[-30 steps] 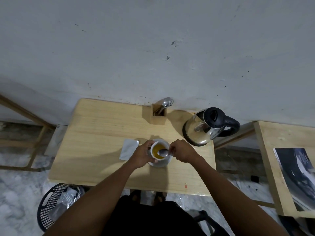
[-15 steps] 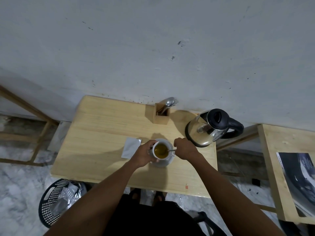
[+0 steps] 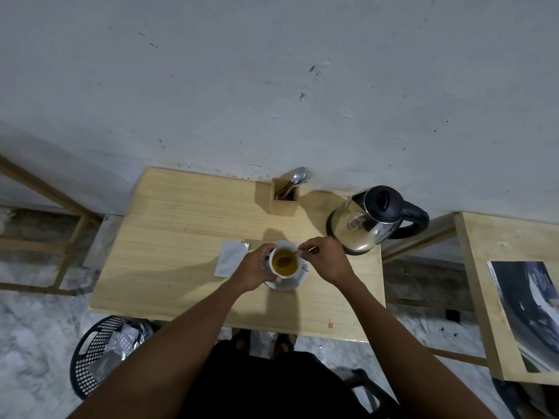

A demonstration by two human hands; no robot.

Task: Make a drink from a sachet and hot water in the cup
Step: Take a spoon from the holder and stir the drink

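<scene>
A white cup (image 3: 298, 267) holding yellow-brown liquid stands on a white saucer (image 3: 287, 285) near the middle of the wooden table (image 3: 181, 237). My left hand (image 3: 257, 267) wraps around the cup's left side. My right hand (image 3: 325, 260) pinches the handle of a spoon (image 3: 291, 256) whose bowl dips into the liquid. A silver sachet (image 3: 231, 257) lies flat on the table just left of the cup. A steel kettle (image 3: 367, 220) with a black lid and handle stands at the table's right rear.
A wooden holder (image 3: 284, 199) with a spoon and fork stands at the back by the wall. A black mesh basket (image 3: 102, 355) with foil wrappers sits on the floor at the lower left. A second wooden table (image 3: 511, 297) bearing a magazine stands on the right.
The spoon has swung round inside the cup, its bowl now lower in the liquid. My right hand shifted slightly up and right. The left hand stays on the cup.
</scene>
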